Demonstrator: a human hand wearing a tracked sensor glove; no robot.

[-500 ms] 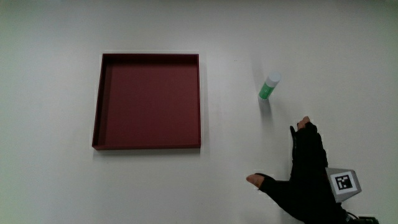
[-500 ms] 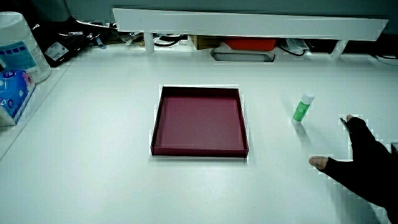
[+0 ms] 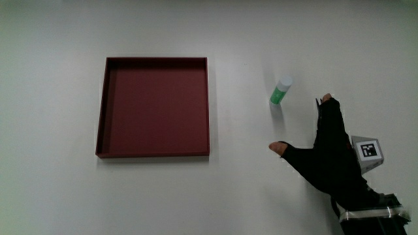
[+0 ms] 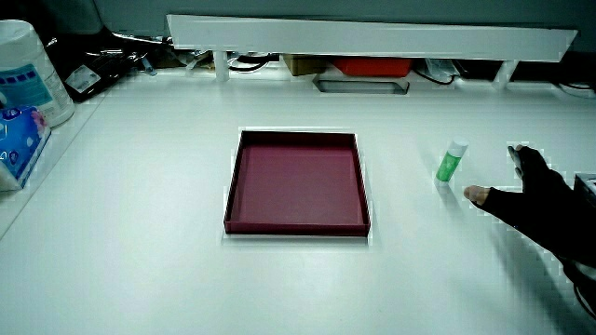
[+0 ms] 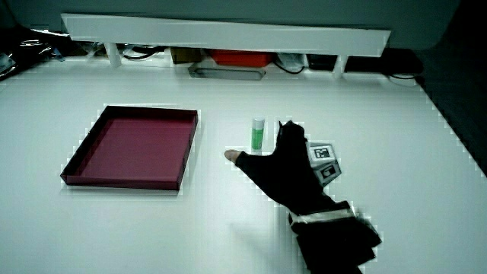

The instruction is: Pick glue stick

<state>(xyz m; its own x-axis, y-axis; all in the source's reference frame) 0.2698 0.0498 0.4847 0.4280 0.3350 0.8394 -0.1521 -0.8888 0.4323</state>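
Note:
A green glue stick (image 3: 280,91) with a white cap stands upright on the white table, beside the dark red tray (image 3: 102,124); both side views show the glue stick (image 4: 450,162) (image 5: 259,134) too. The gloved hand (image 3: 328,153) hovers just nearer to the person than the stick, fingers spread, thumb stretched out toward the tray, holding nothing. The hand (image 4: 540,200) (image 5: 285,167) does not touch the stick in either side view. A patterned cube (image 3: 368,151) sits on its back.
The tray (image 4: 233,200) (image 5: 84,156) is shallow and holds nothing. A low white partition (image 4: 372,37) runs along the table's edge farthest from the person. A white tub (image 4: 23,74) and a blue packet (image 4: 14,140) stand at the table's corner.
The hand has moved away from the person and closer to the glue stick, fingers still spread. Glue stick and tray have not moved.

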